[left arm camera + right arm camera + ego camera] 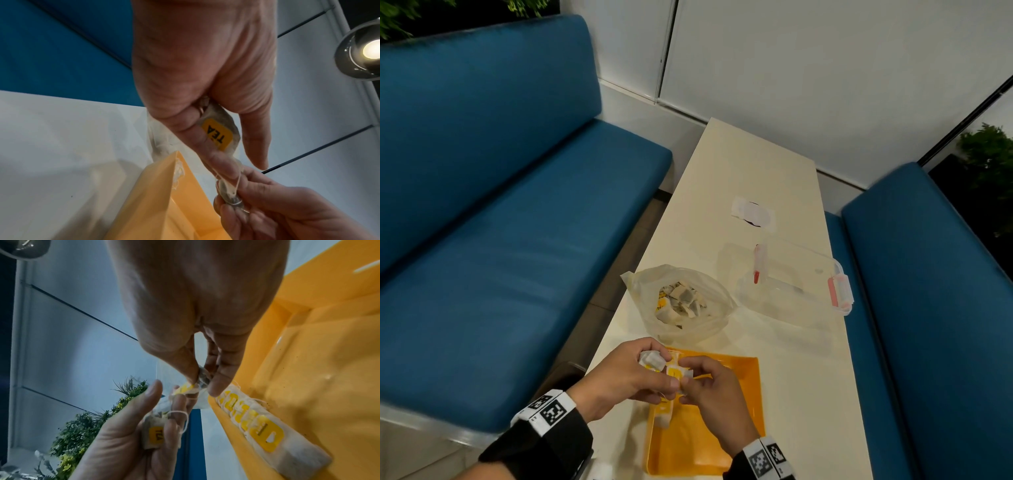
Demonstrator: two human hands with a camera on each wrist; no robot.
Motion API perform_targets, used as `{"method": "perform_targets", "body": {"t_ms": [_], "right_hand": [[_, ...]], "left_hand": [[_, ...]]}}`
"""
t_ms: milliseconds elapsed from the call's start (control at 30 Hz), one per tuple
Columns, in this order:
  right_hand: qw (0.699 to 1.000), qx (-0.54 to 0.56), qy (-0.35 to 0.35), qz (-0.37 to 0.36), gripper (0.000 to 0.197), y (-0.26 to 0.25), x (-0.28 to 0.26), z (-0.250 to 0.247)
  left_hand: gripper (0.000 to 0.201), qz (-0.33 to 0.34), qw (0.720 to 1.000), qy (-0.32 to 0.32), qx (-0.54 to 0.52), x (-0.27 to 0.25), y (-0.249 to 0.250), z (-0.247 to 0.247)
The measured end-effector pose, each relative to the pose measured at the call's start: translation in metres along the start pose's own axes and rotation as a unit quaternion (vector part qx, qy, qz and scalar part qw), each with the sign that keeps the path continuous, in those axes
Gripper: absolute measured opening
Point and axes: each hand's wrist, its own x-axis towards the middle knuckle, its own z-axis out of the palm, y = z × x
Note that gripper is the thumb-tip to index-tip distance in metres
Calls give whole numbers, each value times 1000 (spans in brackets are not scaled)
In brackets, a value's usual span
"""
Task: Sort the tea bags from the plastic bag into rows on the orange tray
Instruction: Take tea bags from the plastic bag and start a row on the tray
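Currently left hand (619,375) clutching tea-bag bunch (155,434); right hand (714,394) pinching one bag (202,381) over orange tray (739,383), strings tangling. Advising: teasing thread loose slowly, then extending row (252,421) along left wall. Plastic bag (678,301) sitting beyond tray.

Beyond my grip on the worktop (784,178) lies a clear lidded box (791,274); blue benches (500,222) flank me both sides.
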Motion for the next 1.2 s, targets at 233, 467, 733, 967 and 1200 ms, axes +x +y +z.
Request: {"method": "perform_targets", "body": {"t_ms": [233, 467, 733, 967, 1200], "right_hand": [[990, -128, -26, -52, 26, -4, -2, -3], [949, -285, -53, -122, 21, -18, 2, -11], [962, -256, -68, -64, 20, -23, 2, -15], [980, -182, -70, -46, 11, -20, 4, -16], [983, -177, -32, -36, 16, -17, 7, -18]], "left_hand": [[36, 24, 993, 16, 111, -2, 12, 4], [34, 38, 973, 0, 227, 2, 21, 8], [33, 54, 968, 9, 246, 4, 21, 10], [23, 91, 965, 19, 246, 3, 22, 10], [24, 90, 967, 15, 238, 1, 22, 9]]}}
